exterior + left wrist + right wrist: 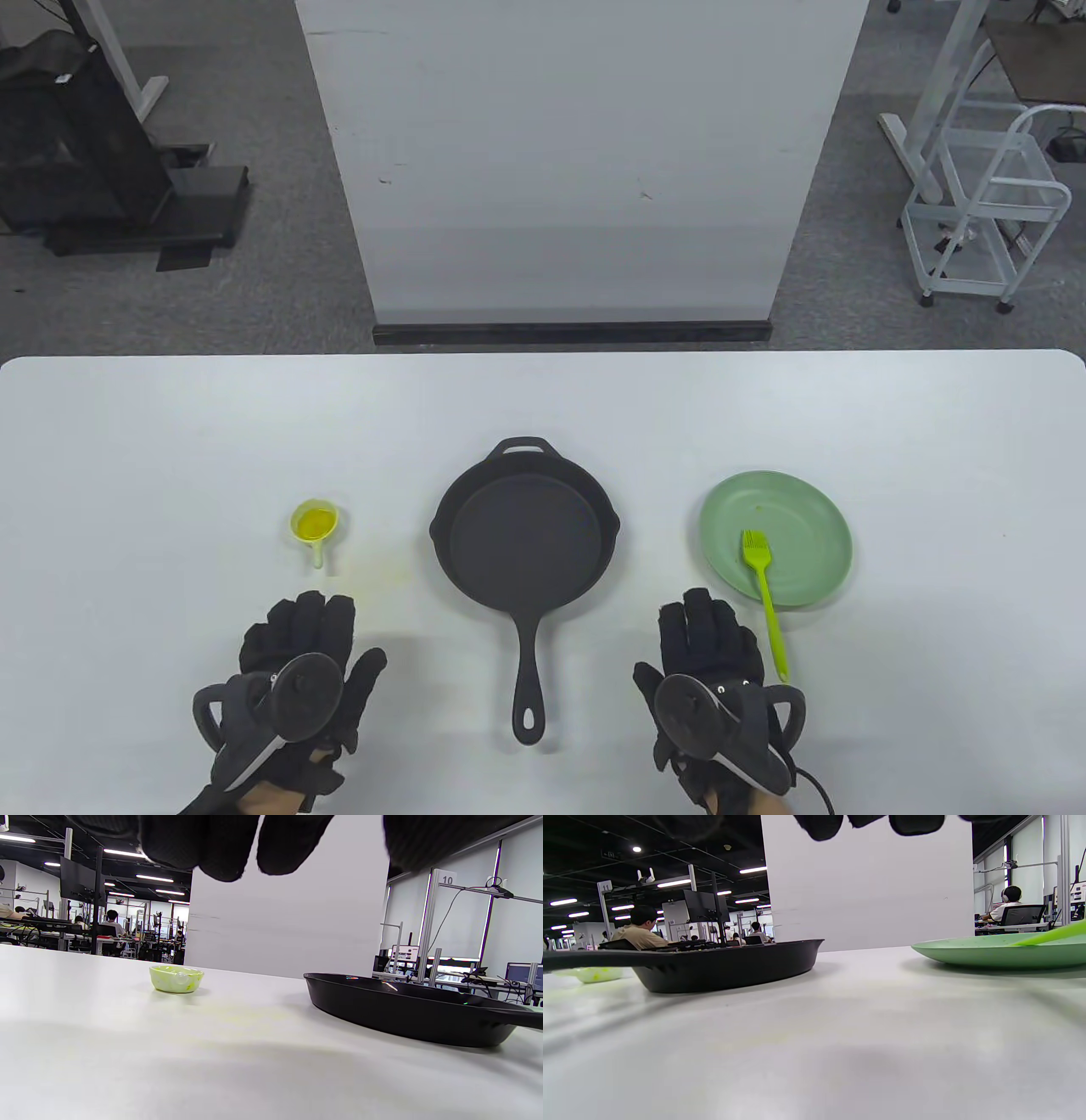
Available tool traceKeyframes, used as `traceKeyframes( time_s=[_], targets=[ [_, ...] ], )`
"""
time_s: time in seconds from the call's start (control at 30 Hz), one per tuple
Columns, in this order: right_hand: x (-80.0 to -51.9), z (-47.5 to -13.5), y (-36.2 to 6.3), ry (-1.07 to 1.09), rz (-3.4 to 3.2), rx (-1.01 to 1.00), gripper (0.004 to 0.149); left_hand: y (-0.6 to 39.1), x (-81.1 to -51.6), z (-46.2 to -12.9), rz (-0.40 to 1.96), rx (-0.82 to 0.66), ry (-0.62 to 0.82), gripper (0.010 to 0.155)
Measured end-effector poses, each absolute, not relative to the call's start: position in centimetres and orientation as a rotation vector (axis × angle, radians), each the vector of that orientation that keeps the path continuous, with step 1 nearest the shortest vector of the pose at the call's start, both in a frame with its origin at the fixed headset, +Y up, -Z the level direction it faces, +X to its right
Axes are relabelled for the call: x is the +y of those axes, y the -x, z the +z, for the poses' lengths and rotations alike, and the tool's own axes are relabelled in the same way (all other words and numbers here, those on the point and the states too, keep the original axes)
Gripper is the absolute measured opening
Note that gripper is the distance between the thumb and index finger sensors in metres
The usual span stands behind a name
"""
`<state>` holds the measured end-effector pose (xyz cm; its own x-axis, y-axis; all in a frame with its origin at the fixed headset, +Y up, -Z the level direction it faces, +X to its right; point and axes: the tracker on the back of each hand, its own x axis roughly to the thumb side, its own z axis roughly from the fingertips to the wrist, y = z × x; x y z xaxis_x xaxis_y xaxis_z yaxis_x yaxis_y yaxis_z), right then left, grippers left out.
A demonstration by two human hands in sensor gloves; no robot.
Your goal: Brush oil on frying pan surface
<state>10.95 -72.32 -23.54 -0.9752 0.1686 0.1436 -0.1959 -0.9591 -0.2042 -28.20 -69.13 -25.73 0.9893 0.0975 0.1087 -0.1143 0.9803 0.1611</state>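
Note:
A black cast-iron frying pan (524, 531) sits mid-table, its handle pointing toward me; it also shows in the left wrist view (407, 1007) and the right wrist view (721, 963). A small yellow-green cup of oil (315, 523) stands to its left, also in the left wrist view (176, 978). A green silicone brush (764, 594) lies with its bristles on a green plate (814, 509), its handle sticking out over the plate's near rim. My left hand (314, 628) rests flat and empty on the table below the cup. My right hand (708, 624) rests flat and empty just left of the brush handle.
A white upright panel (577, 161) stands behind the table's far edge. A faint yellowish oil smear (386, 577) marks the table between cup and pan. The green plate's rim shows in the right wrist view (992, 952).

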Motion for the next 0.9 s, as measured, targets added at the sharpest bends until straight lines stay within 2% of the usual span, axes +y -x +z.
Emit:
traceKeyframes(
  time_s=[0.9],
  targets=[
    [-73.1, -23.36, -11.35, -0.157, 2.923, -0.262, 0.071, 28.1, -69.43, -25.77, 0.121, -0.094, -0.146, 0.071]
  ],
)
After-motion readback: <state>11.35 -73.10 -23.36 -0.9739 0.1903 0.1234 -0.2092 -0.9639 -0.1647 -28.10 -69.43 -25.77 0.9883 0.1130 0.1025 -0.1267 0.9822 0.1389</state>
